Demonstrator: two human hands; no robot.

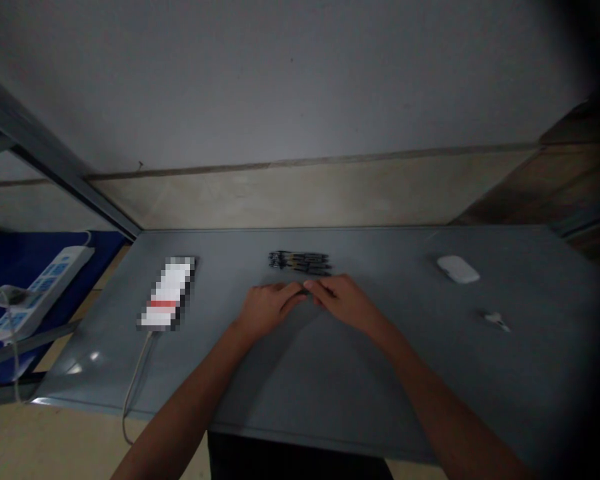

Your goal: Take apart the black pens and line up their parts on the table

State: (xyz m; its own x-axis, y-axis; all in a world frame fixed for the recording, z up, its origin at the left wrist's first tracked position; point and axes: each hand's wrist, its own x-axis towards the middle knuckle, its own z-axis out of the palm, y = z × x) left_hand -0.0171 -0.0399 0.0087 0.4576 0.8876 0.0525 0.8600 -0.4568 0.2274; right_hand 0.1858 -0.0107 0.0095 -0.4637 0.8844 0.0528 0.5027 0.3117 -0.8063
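- We see the left hand point(269, 308) and the right hand point(343, 301) side by side, low at the middle of a long smooth grey tabletop point(530, 380); whether their palms rest on it, we cannot tell.
- Both hands are empty and relaxed, neither clenched nor grasping, with their fingertips point(306, 285) meeting.
- A tight row of slim black pens with pale bands point(299, 262) lies flat, just beyond the fingertips and not touching them.
- To the right sit a smooth white oval computer mouse point(458, 269) and a small white object point(497, 321), too small to name.
- To the left lies a pixelated white oblong with a red band point(166, 293), with a thin white cable point(135, 393) running over the table's near edge.
- Beyond the table's left side, a white power strip point(37, 293) lies on a dark blue sheet point(107, 250).
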